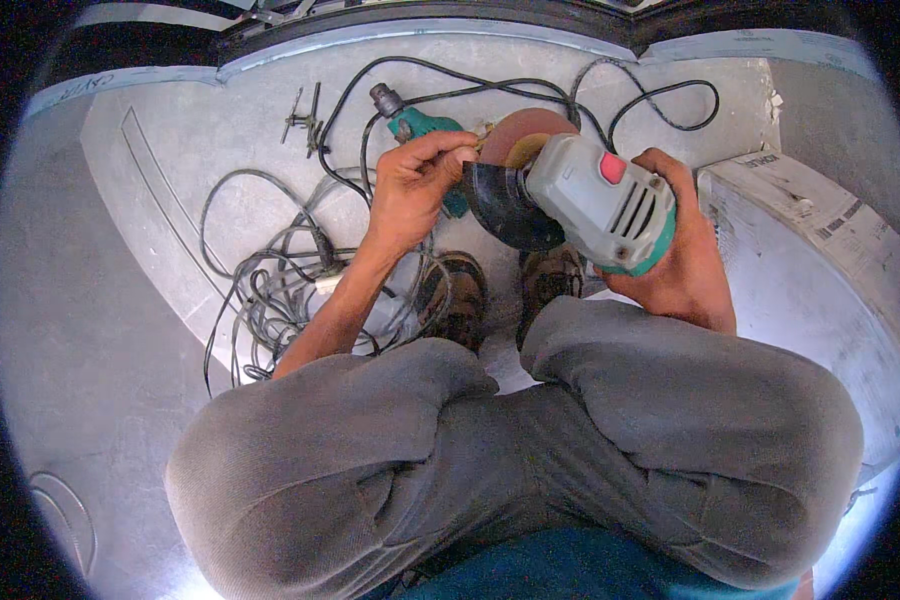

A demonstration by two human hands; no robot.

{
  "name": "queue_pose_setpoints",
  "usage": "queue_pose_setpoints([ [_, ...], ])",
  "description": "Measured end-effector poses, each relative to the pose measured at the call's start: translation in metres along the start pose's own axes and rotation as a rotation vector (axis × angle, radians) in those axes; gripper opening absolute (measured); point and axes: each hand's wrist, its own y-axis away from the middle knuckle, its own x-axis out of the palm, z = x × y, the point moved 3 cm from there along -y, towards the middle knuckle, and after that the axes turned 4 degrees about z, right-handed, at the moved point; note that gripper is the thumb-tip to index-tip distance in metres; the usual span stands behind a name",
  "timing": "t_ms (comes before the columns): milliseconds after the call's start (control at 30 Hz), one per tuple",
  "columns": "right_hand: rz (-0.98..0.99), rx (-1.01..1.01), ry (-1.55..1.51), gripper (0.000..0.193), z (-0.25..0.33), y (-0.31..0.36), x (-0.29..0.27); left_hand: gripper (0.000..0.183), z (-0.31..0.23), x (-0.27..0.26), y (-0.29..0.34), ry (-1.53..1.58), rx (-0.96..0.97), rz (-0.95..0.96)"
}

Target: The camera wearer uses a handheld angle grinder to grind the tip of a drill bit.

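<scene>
My right hand [685,265] grips the body of a grey and green angle grinder [595,190] with a red button, held above the floor between my knees. A reddish-brown abrasive disc [530,128] faces away from me, and a black guard [505,208] covers its near side. My left hand [418,185] is closed in a pinch at the disc's left edge. Between its thumb and forefinger sits a small, thin, brassy piece [483,140], too small to name surely. Behind that hand a green drill [422,122] lies on the floor, partly hidden, its chuck pointing away.
Left of my feet lies a tangled heap of black cable [270,290]. More cable [450,72] loops across the floor beyond the grinder. A small metal clamp-like piece [305,122] lies left of the drill. A scuffed white carton [810,240] stands close on the right.
</scene>
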Motion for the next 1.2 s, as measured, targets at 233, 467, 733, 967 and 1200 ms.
queue_pose_setpoints([
  [233,-0.012,-0.046,-0.027,0.084,0.0,0.001,0.0,0.017,0.0,0.002,0.001,0.072,-0.014,0.002],
  [467,-0.013,-0.021,-0.018,0.083,0.001,0.001,0.001,0.016,0.002,0.002,0.001,0.054,-0.016,0.02],
  [733,-0.026,-0.022,-0.039,0.084,0.002,0.0,0.001,0.016,-0.003,0.001,0.001,0.035,0.023,0.018],
  [967,-0.037,-0.021,-0.025,0.082,0.003,0.003,-0.002,0.019,0.001,0.002,-0.001,0.043,-0.002,0.011],
  [1200,-0.035,0.002,-0.007,0.079,0.006,0.003,-0.001,0.024,0.005,-0.003,-0.005,0.316,-0.046,0.025],
])
